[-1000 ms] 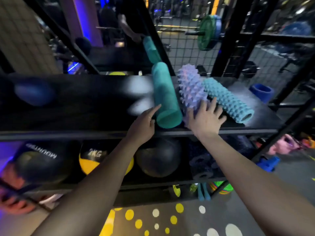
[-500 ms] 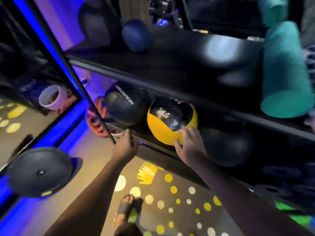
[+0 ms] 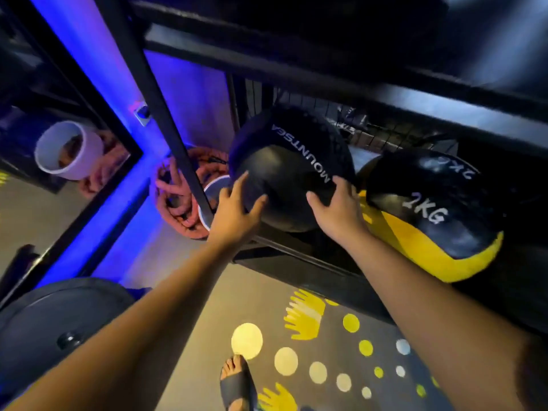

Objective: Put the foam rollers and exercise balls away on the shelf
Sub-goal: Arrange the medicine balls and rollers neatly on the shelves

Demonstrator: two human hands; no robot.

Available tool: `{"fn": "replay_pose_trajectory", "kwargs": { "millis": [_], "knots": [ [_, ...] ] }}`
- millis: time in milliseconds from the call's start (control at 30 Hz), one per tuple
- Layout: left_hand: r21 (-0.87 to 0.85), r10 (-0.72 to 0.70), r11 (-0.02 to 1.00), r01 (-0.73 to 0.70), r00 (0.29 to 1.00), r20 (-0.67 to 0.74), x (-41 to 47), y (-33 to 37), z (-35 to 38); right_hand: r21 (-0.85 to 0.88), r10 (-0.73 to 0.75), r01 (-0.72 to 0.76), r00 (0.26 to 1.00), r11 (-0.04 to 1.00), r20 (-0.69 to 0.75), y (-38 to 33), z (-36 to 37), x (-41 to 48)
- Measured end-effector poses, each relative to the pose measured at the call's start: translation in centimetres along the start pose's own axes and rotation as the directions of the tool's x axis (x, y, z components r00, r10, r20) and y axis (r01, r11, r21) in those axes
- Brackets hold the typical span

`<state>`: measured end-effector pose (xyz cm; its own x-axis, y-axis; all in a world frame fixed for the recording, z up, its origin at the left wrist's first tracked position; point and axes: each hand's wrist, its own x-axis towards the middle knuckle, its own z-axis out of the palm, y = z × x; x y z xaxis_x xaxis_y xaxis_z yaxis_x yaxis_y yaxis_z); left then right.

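Black ball (image 3: pixel 292 170): the big black one with white MOUNTSEA lettering, sitting on the lower shelf level at its left end, front bulging a bit past the edge
Foot (image 3: pixel 237 381): closest thing in frame, a dark slide sandal on the grey floor (image 3: pixel 189 295) with yellow and white dots painted on it
Weight plate (image 3: pixel 59 321): flat dark disc lying on the floor at bottom left, well apart from the hands
Left hand (image 3: pixel 234 207): fingers spread pretty wide, palm and fingertips flat against the lower left of the black ball, thumb out toward the middle. Not wrapped around anything, just cupping the curve
Right hand (image 3: pixel 338 209): same deal on the other side, fingers open and laid over the ball's lower right, thumb pointing left. So the ball's between both palms
2KG ball (image 3: pixel 436 215): black and yellow, right next to the black one on the same level; the right hand's knuckles are right by it, can't tell if they touch
Shelf (image 3: pixel 326 81): black metal frame, upright post just left of the left hand, upper board overhead
Rope (image 3: pixel 175 200): reddish coil on the floor behind the post, white cup (image 3: pixel 212 188) tucked against it
Back: blue-lit wall, mirror at left showing another white cup
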<state>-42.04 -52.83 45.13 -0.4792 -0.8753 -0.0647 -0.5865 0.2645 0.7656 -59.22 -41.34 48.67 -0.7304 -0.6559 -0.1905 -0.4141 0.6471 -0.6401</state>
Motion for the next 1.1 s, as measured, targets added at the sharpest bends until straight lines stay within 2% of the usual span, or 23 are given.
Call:
{"fn": "replay_pose_trajectory", "kwargs": {
  "millis": [100,167,233,300,367,433,500,567,667,733,800,833,867,900,933,967,1000,1033,1100],
  "knots": [
    [0.029,0.089,0.996,-0.089,0.996,0.009,5.2,-0.1,-0.2,0.031,0.072,-0.071,0.996,0.997,-0.048,-1.2,1.9,4.4],
    [0.127,0.151,0.979,-0.157,0.987,0.054,7.8,0.1,0.3,-0.006,0.107,-0.108,0.992,0.994,-0.074,-0.8,2.8,6.1],
    [0.239,0.224,0.941,-0.238,0.971,0.087,9.4,-0.5,1.0,-0.059,0.073,-0.083,0.985,0.995,-0.156,-0.4,3.9,6.3],
    [0.213,0.256,0.941,-0.262,0.965,0.06,9.5,-2.1,1.4,-0.12,0.003,-0.033,0.969,0.992,-0.248,-0.7,5.3,5.1],
    [0.109,0.214,0.972,-0.209,0.976,-0.034,8.6,-4.2,1.7,-0.19,-0.065,0.013,0.959,0.982,-0.274,-1.7,6.9,3.0],
    [-0.019,0.083,0.996,-0.086,0.988,-0.13,7.3,-6.2,1.6,-0.299,-0.217,0.127,0.932,0.946,-0.29,-2.3,8.8,0.3],
    [-0.048,-0.047,0.998,0.039,0.982,-0.183,6.3,-7.4,0.6,-0.389,-0.383,0.255,0.874,0.885,-0.298,-2.3,10.3,-1.9],
    [0.064,-0.049,0.996,0.06,0.985,-0.162,5.5,-7.5,-0.9,-0.329,-0.427,0.316,0.831,0.89,-0.357,-1.7,10.3,-2.4],
    [0.374,0.057,0.927,-0.002,0.989,-0.137,4.7,-6.2,-2.2,-0.234,-0.401,0.325,0.756,0.916,-0.518,-1.2,7.3,-0.7],
    [0.407,0.013,0.913,0.039,0.992,-0.125,4.2,-4.8,-2.4,-0.187,-0.307,0.244,0.803,0.951,-0.511,-1.3,4.9,2.2],
    [0.282,-0.122,0.947,0.156,0.983,-0.135,3.1,-4.1,-1.6,-0.126,-0.196,0.156,0.874,0.98,-0.445,-2.3,3.2,6.4],
    [0.156,-0.242,0.953,0.261,0.962,-0.13,2.4,-4.3,-1.0,-0.089,-0.153,0.128,0.903,0.988,-0.402,-3.0,2.6,8.7],
    [-0.025,-0.401,0.916,0.401,0.911,-0.091,2.1,-4.6,-0.3,-0.057,-0.12,0.107,0.935,0.993,-0.333,-4.0,2.1,10.7],
    [-0.233,-0.567,0.8,0.552,0.823,0.004,1.9,-4.9,0.2,-0.036,-0.104,0.099,0.968,0.994,-0.227,-5.0,1.7,12.3],
    [-0.39,-0.669,0.649,0.653,0.734,0.116,2.0,-5.3,1.0,-0.006,-0.105,0.105,0.989,0.994,-0.105,-5.9,1.8,13.6],
    [-0.496,-0.701,0.544,0.677,0.691,0.174,2.0,-5.3,1.8,0.015,-0.117,0.117,0.993,0.993,0.031,-6.4,2.0,14.6],
    [-0.573,-0.711,0.479,0.665,0.677,0.192,2.3,-5.0,2.5,0.019,-0.146,0.145,0.978,0.989,0.15,-6.6,2.4,15.3],
    [-0.627,-0.709,0.444,0.64,0.679,0.191,2.6,-3.9,3.1,0.021,-0.16,0.159,0.965,0.987,0.208,-6.4,2.9,15.6],
    [-0.614,-0.686,0.526,0.588,0.72,0.102,3.5,-1.2,3.7,0.054,-0.159,0.153,0.978,0.987,0.138,-5.5,3.5,15.6]
  ]
}}
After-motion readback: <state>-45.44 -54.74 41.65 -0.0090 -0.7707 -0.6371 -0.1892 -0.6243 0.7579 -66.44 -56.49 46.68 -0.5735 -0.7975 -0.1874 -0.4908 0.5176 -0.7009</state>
